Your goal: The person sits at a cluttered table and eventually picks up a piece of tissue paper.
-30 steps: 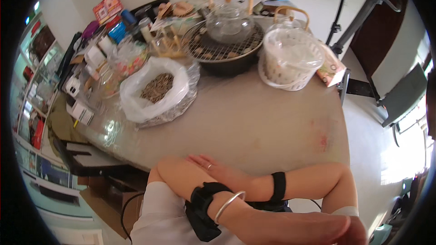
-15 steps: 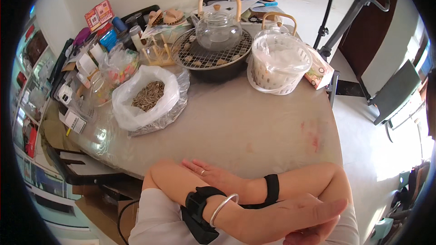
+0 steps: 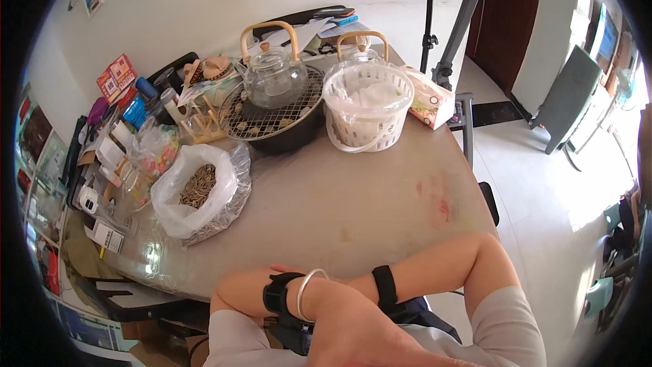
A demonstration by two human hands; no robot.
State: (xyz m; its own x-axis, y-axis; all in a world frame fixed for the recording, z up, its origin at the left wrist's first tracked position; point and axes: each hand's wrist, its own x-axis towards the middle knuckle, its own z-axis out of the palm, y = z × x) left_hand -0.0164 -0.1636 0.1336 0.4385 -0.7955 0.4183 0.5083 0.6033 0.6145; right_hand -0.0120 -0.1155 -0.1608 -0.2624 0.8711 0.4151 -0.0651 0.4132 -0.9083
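My forearms are crossed at the table's near edge. My left hand [image 3: 363, 329], with a silver bangle [image 3: 304, 295] and a black strapped device [image 3: 277, 293] at its wrist, lies over the right arm. It is blurred and large at the lower edge, its fingers out of sight. My right hand [image 3: 285, 268] is tucked behind the left forearm; only a bit of it shows, and a black band [image 3: 385, 287] circles that wrist. I see nothing held. A white plastic bag [image 3: 170, 212] of striped seeds [image 3: 198, 189] stands open on the table ahead to the left.
A glass teapot [image 3: 275, 80] sits on a round wire grill [image 3: 238, 112] at the back. Right of it stand a white lined basket [image 3: 370, 129] and a tissue box [image 3: 435, 105]. Cups, bags and jars crowd the left side of the table [image 3: 326, 183]. A grey stand [image 3: 455, 34] rises behind.
The view has shifted, so the table things sit further left. My left hand has come lower and nearer, its fingers leaving view. My right hand, whose fingers showed stretched out, is now mostly covered.
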